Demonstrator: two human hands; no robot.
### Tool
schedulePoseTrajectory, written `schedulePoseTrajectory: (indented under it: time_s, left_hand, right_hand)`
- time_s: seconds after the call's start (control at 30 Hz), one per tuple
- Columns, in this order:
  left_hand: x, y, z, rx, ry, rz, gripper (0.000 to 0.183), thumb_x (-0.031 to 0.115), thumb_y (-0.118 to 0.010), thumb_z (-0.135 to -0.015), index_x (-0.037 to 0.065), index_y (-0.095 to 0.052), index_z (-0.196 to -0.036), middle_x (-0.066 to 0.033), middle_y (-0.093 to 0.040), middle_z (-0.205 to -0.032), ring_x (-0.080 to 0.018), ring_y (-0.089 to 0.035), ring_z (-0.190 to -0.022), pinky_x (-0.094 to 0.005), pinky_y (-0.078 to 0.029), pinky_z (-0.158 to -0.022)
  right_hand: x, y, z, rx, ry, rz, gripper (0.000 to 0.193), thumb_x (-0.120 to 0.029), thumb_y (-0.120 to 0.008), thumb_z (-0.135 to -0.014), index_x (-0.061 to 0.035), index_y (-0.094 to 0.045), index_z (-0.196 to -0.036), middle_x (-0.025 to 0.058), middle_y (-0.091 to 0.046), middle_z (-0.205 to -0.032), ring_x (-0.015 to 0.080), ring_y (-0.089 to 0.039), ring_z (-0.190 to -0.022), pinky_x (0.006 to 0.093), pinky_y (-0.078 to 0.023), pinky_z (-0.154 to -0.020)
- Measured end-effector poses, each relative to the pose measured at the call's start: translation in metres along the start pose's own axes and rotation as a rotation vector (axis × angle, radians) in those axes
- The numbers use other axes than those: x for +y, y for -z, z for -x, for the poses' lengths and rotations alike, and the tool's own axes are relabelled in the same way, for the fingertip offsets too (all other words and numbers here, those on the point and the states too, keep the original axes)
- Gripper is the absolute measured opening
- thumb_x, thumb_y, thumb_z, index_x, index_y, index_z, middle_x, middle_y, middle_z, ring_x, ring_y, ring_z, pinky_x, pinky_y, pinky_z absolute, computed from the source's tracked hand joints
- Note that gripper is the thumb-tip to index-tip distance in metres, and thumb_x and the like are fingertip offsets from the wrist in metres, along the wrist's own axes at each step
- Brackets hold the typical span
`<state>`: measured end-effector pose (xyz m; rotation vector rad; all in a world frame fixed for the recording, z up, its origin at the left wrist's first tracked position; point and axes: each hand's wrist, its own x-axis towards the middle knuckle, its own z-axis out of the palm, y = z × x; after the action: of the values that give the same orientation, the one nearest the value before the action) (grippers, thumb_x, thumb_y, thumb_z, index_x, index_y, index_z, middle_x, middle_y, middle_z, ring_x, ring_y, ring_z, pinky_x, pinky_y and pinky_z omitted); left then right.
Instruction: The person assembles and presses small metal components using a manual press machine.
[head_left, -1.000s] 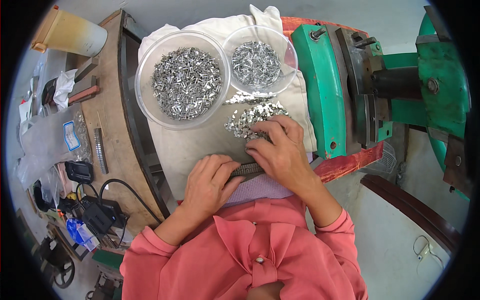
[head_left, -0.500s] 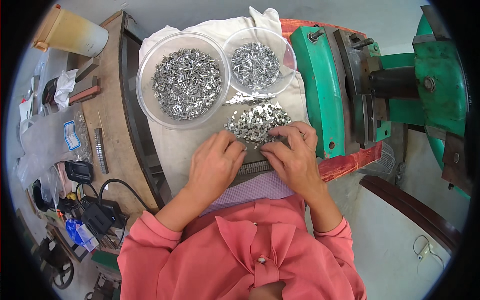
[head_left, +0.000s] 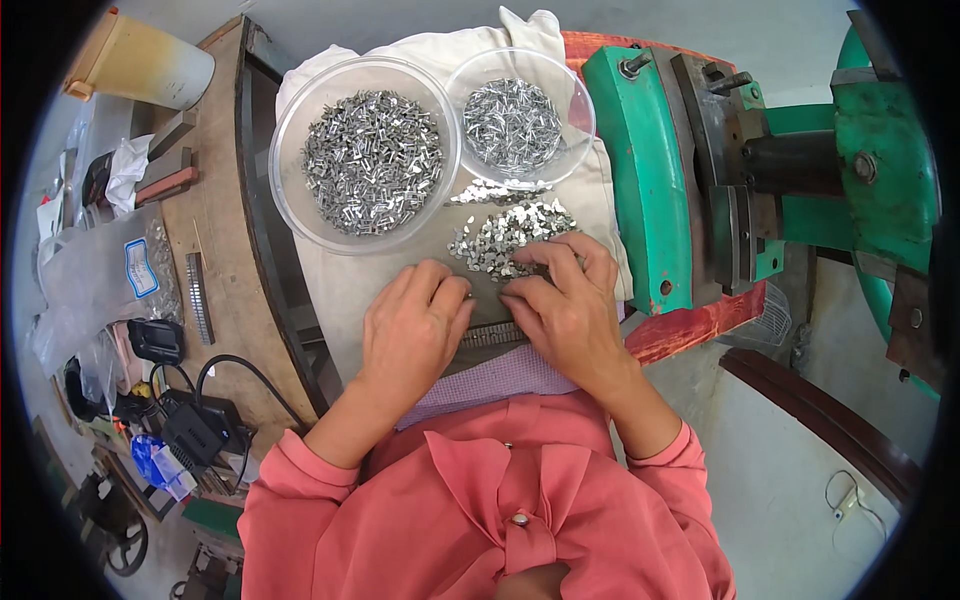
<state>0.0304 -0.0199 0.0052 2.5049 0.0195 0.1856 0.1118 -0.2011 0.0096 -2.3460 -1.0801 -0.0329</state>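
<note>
A loose pile of small flat shiny metal pieces [head_left: 505,238] lies on the cloth in front of my hands. My right hand [head_left: 572,305] is at its near right edge, one finger touching the pieces, with thumb and forefinger drawn together at the tips. My left hand [head_left: 415,322] rests lower left of the pile, its fingers curled and thumb pressed against them. Anything in either pinch is too small to make out. Between my hands lies a narrow metal bar with a row of small segments [head_left: 490,335], partly covered by my right hand.
Behind the pile stand a large clear tub [head_left: 283,190] of small metal parts and a smaller tub [head_left: 586,150] of thin metal pins. A green machine [head_left: 650,190] flanks the right side. A wooden bench [head_left: 235,250] at left holds a plastic bag [head_left: 95,260] and another segmented bar [head_left: 199,298].
Both hands have shifted slightly left. My left hand has drawn away from the pile, and my right hand's fingers have moved farther along the pile's near edge.
</note>
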Motion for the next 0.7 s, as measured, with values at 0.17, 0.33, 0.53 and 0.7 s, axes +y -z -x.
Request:
schedulePoseTrajectory:
  time_s: [0.17, 0.33, 0.53, 0.7]
  left_hand:
    - [-0.001, -0.003, -0.002, 0.012, -0.008, 0.007, 0.016, 0.004, -0.075, -0.077, 0.006, -0.066, -0.09, -0.0081, -0.059, -0.09, -0.0291, -0.061, -0.082, -0.0407, -0.05, -0.069]
    - [-0.001, -0.001, 0.0, 0.019, 0.014, 0.023, 0.016, 0.001, -0.075, -0.077, 0.005, -0.065, -0.089, -0.008, -0.06, -0.089, -0.0293, -0.061, -0.081, -0.0401, -0.049, -0.069]
    - [-0.002, 0.001, 0.013, 0.033, 0.015, 0.121, 0.015, 0.005, -0.074, -0.079, 0.006, -0.064, -0.09, -0.008, -0.058, -0.093, -0.0293, -0.059, -0.083, -0.0402, -0.047, -0.073]
    - [0.009, 0.001, 0.022, 0.015, -0.007, 0.192, 0.022, 0.0, -0.078, -0.073, 0.005, -0.065, -0.091, -0.0095, -0.061, -0.097, -0.0301, -0.061, -0.086, -0.0396, -0.048, -0.073]
  right_hand:
    - [-0.005, 0.007, 0.018, 0.04, 0.042, -0.064, 0.018, -0.01, -0.08, -0.069, -0.0122, -0.07, -0.084, 0.0004, -0.064, -0.113, 0.0276, -0.052, -0.113, 0.0412, -0.039, -0.096]
    - [-0.003, 0.01, 0.033, -0.049, 0.038, -0.11, 0.021, -0.013, -0.082, -0.07, -0.0133, -0.073, -0.089, 0.0001, -0.064, -0.112, 0.0274, -0.052, -0.112, 0.04, -0.038, -0.095]
    - [0.013, 0.01, 0.015, 0.009, -0.009, -0.032, 0.021, -0.009, -0.08, -0.071, -0.0139, -0.075, -0.09, 0.0023, -0.064, -0.11, 0.0284, -0.053, -0.11, 0.042, -0.04, -0.094]
    - [0.014, 0.005, -0.006, -0.018, 0.09, 0.044, 0.017, -0.009, -0.077, -0.071, -0.0118, -0.073, -0.087, 0.0029, -0.064, -0.11, 0.028, -0.053, -0.112, 0.0421, -0.04, -0.096]
